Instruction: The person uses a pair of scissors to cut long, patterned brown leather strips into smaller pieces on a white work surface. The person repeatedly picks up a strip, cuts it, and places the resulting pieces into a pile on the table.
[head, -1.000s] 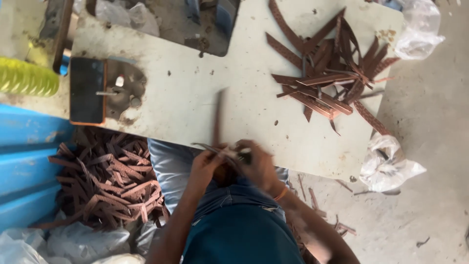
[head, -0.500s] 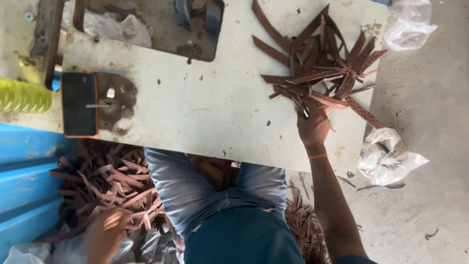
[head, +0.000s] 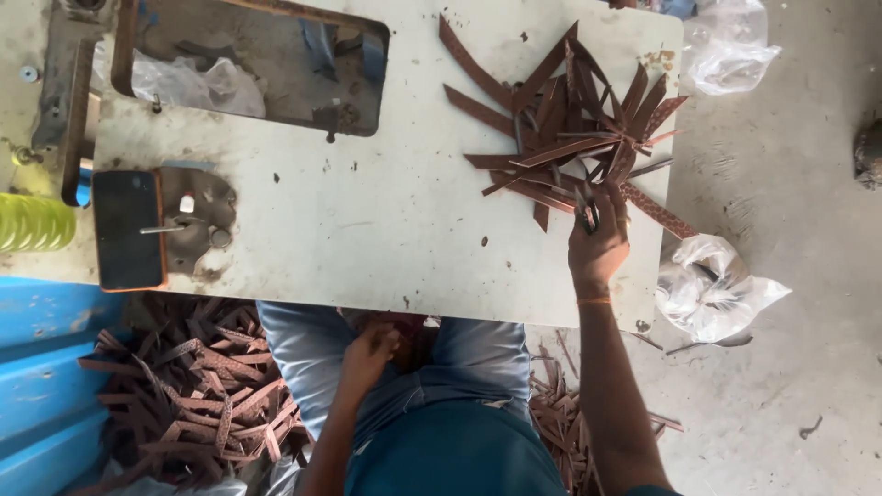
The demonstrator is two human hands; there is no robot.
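Observation:
My right hand (head: pixel 597 246) rests on the white table (head: pixel 367 239) at the near edge of a heap of brown leather-like strips (head: pixel 565 138). Its fingers curl around a small dark scissor-like tool (head: pixel 586 215) that touches the strips. My left hand (head: pixel 370 354) is down in my lap just below the table's front edge. Its fingers are curled against brown strips (head: pixel 413 332) that lie there, and the table edge partly hides the grip.
A dark phone (head: pixel 129 230) and a yellow-green thread spool (head: pixel 32 222) sit at the table's left. A rectangular opening (head: pixel 248 64) is cut in the tabletop. More brown strips (head: pixel 202 395) are heaped on the floor at left beside a blue panel (head: pixel 37 367). Plastic bags (head: pixel 721 294) lie on the right.
Both hands were together at my lap with a strip. The right hand reached up to the heap on the table. The left hand dipped to the floor pile, then came back to the lap.

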